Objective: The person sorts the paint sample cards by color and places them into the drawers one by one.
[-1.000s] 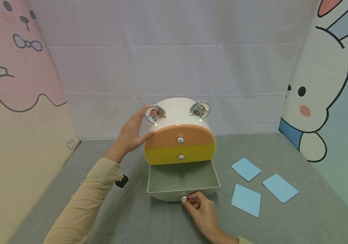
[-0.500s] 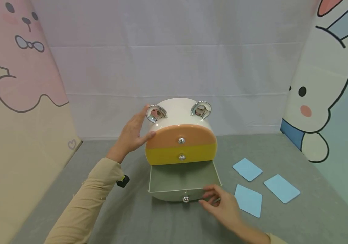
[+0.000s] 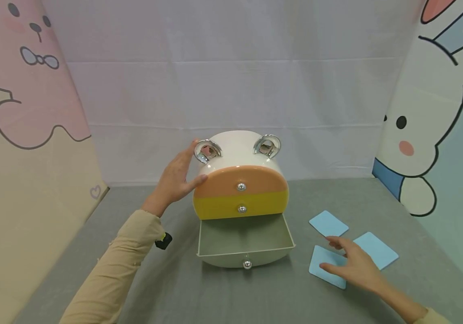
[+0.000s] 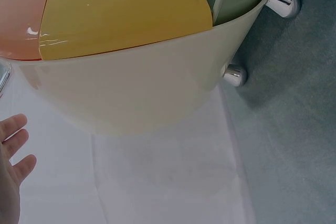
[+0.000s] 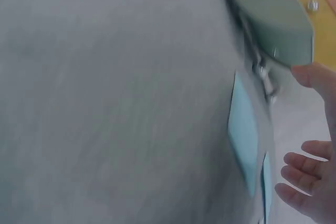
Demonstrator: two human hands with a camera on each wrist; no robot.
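Note:
A small white drawer cabinet (image 3: 235,146) with silver ears stands mid-table. Its orange top drawer (image 3: 219,182) and yellow middle drawer (image 3: 215,208) are closed, while the green bottom drawer (image 3: 239,238) is pulled out with nothing inside. My left hand (image 3: 174,177) is at the cabinet's left side, thumb at the orange front's edge and fingers by the left ear; its fingers look straight in the left wrist view. Over the near blue card (image 3: 322,267), my right hand (image 3: 357,263) hovers with thumb and fingers spread, holding nothing.
Two more blue cards, a far one (image 3: 328,222) and a right one (image 3: 377,249), lie on the grey tabletop (image 3: 166,288). Behind is a pale cloth wall (image 3: 231,90), and printed cartoon panels flank both sides. The cabinet has silver feet (image 4: 234,75).
My right hand has let go of the bottom drawer's silver knob and moved right to above the blue cards, its fingers spreading. The left hand and cabinet stay put.

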